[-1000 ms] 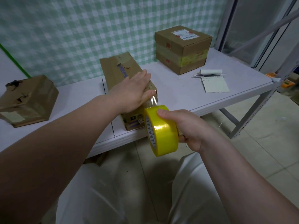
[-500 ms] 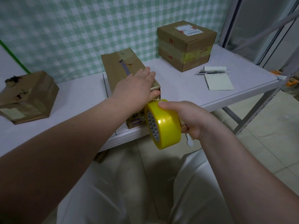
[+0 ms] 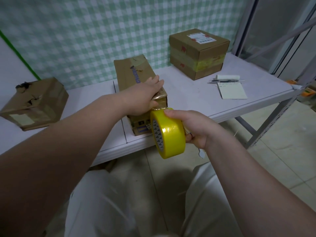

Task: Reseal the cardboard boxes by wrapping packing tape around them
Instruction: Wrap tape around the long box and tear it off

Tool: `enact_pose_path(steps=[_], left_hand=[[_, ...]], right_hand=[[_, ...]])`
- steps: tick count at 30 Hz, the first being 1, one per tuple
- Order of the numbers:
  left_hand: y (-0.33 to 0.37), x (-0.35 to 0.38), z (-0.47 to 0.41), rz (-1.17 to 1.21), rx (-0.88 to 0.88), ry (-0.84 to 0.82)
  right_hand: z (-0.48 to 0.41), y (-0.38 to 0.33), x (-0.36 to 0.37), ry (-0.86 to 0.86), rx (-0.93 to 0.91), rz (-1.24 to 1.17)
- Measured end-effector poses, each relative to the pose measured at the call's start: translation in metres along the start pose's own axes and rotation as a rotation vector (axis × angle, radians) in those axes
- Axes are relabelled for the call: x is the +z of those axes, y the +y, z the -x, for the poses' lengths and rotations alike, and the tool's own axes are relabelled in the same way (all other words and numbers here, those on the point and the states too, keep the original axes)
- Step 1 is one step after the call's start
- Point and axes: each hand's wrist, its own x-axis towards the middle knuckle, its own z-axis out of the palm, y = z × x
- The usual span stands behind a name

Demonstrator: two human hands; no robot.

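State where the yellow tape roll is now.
In the head view, the yellow tape roll is near centre, in the right hand, just off the table's front edge by the middle cardboard box.

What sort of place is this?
Probably a parcel packing station: a brown cardboard box with a shipping label, a white metal-framed table, a yellow packing tape roll in the right hand.
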Motion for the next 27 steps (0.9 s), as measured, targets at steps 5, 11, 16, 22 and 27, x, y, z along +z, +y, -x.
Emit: enact_pose_path(steps=[5, 11, 16, 22, 27], left_hand=[[0.019, 0.025, 0.039, 0.334, -0.033, 0.694], [0.028, 0.065, 0.062, 0.949, -0.427, 0.54], [0.02, 0.062, 0.066, 1.728, -0.511, 0.237], [0.012, 0.061, 0.069, 1.795, -0.569, 0.277], [0.01, 0.055, 0.072, 1.859, -0.526, 0.237]], right_hand=[[-0.003, 0.004, 0.004, 0.005, 0.014, -0.049], [-0.002, 0.007, 0.022, 0.0, 0.022, -0.093], [0.005, 0.006, 0.032, -0.039, 0.032, 0.003], [0.017, -0.009, 0.022, 0.135, 0.014, 0.152], [0.004, -0.024, 0.024, 0.314, -0.312, 0.309]])
